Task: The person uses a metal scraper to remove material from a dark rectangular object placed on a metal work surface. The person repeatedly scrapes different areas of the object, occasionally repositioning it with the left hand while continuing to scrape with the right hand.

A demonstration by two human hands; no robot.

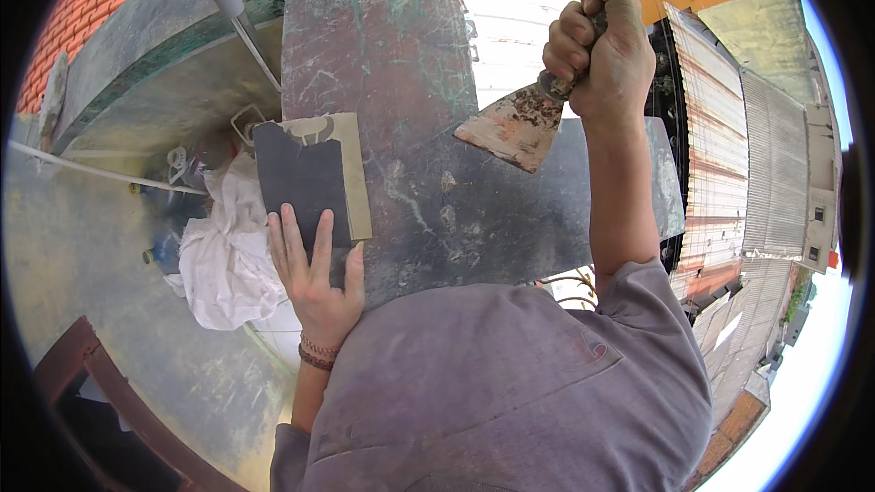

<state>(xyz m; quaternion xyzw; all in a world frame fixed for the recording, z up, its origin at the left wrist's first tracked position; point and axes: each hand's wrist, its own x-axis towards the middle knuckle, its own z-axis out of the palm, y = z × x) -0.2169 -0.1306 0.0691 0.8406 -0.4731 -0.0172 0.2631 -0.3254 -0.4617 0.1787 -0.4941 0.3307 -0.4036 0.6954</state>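
In the head view, the person's right hand (615,59) is clenched round the handle of a scraper (513,130), the fingers curled about it and the thumb laid along its end. The handle sits inside the fist, so the blade lies beyond the little-finger side, pointing down and toward the left of the view, with flaking rust-coloured patches on its face. The blade shows against the dark ledge (437,210) and appears raised over it, well apart from the left hand (319,296). That hand is unclenched, its fingers spread and extended over the lower part of a black sheet (299,173) with a torn upper edge. The fingertips overlap the sheet's near end, while the thumb stands out to the right, by the lower corner of a beige sheet (356,178) that shows behind the black one. Whether the thumb touches either sheet cannot be told. Bracelets (316,353) circle the left wrist. Left of the ledge, a white cloth (226,260) lies bunched near the hand, and a metal pole (230,2) slants at the top.
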